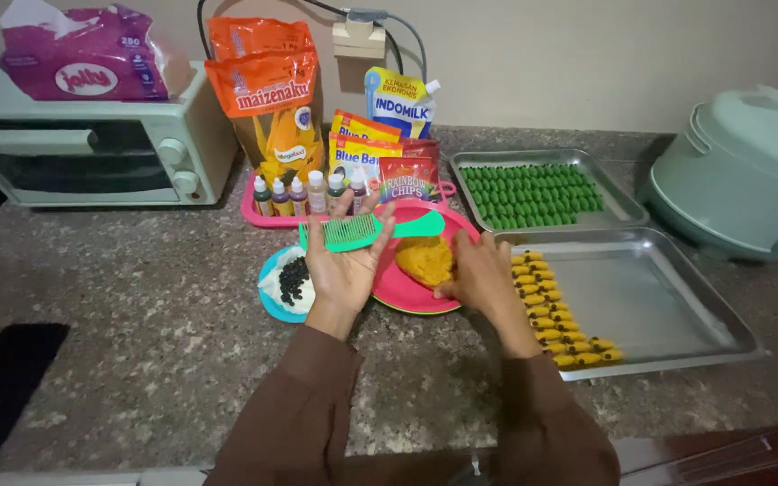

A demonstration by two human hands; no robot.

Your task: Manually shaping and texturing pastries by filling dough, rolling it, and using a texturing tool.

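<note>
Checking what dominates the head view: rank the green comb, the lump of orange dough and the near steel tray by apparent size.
1. Near steel tray, clearly largest.
2. Green comb, longer than the dough.
3. Lump of orange dough, smallest, partly hidden by the right hand.

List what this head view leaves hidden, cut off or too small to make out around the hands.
- Right hand: fingertips press into the orange dough; any pinched piece is hidden.
- Pink plate: much of it covered by dough and both hands.
- Left hand: the green comb hides the fingertips.
- Dark bits in the blue dish: too small to identify.
- Yellow pieces on the near tray: partly behind the right wrist.
</note>
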